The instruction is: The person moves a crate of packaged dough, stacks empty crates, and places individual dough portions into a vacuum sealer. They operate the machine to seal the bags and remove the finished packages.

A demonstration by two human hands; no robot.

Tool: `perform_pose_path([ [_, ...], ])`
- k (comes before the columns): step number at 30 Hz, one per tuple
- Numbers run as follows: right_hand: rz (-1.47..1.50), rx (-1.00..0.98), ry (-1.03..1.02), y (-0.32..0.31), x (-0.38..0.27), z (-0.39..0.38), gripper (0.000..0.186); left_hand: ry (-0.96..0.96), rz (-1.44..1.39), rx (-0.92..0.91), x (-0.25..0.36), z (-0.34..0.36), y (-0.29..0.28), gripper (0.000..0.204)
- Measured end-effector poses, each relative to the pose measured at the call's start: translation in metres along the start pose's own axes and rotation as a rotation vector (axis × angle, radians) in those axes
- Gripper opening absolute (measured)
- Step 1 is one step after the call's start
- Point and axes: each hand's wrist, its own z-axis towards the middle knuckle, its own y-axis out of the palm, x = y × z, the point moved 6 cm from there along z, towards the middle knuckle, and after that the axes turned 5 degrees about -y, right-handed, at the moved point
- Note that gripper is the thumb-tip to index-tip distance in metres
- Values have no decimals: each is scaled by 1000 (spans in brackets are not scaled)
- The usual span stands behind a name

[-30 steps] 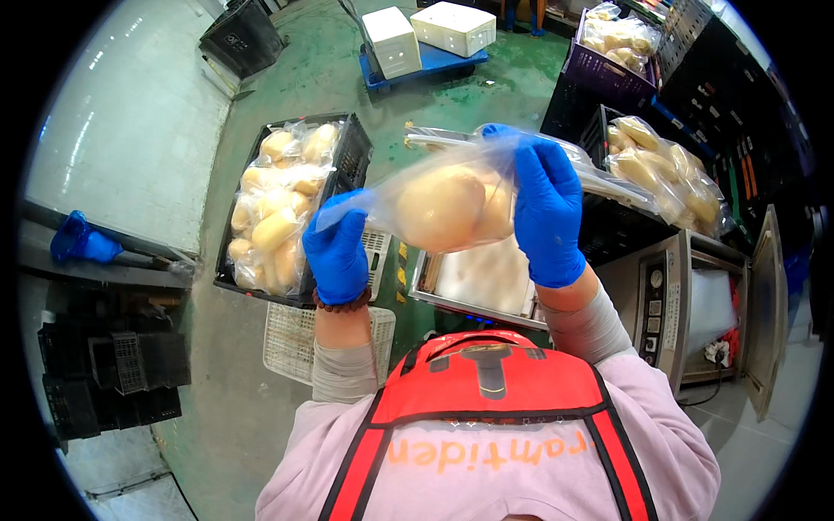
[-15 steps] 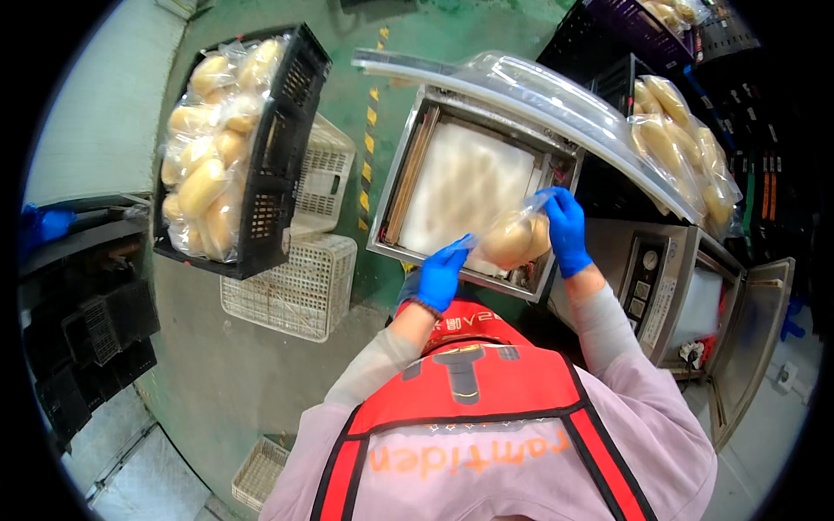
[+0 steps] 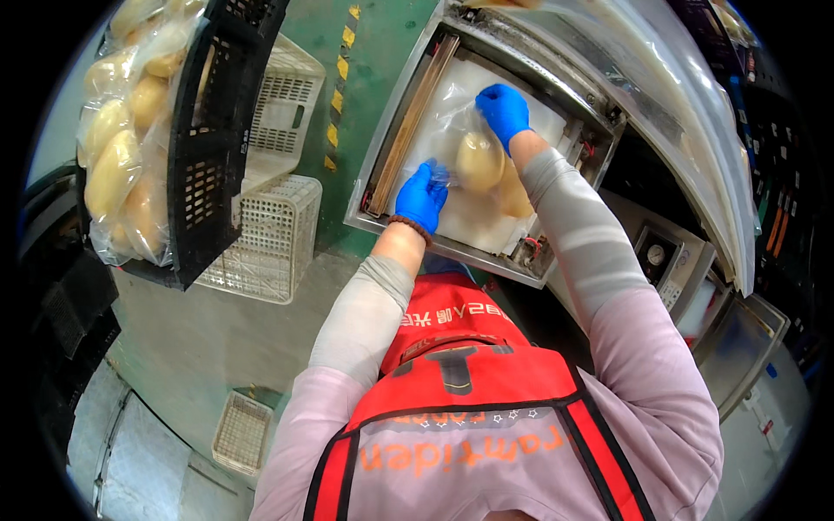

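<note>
A clear plastic bag (image 3: 478,163) with several pale yellow, oval, potato-like pieces lies in the open chamber of a metal vacuum sealer (image 3: 486,264). Its open end spreads toward the far left of the white bed (image 3: 465,224). My left hand (image 3: 420,199), gloved in blue, pinches one corner of the bag near the sealer's wooden bar (image 3: 415,122). The other upper side of the bag is gripped by my right hand (image 3: 504,113), in a matching glove, with the fingers curled. My right forearm hides part of the contents.
At left, a black crate (image 3: 195,156) holds several bags of the same pieces. White plastic baskets (image 3: 261,239) stand beside it on the green floor. The sealer's clear lid (image 3: 669,95) is raised at right, above a control panel with a gauge (image 3: 654,254).
Both hands have moved forward over the sealer. The bag, held up at its near right corner before, now lies on the white bed. My view has also shifted.
</note>
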Motion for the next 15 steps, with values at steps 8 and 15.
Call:
perform_pose_path([
  [8, 242, -253, -213, 25, -40, 35, 19, -35, -158, -22, -8, -4, -1, 25],
  [15, 418, -591, -6, 45, -58, 25, 19, -34, -155, 19, -8, 0, -10, 24],
])
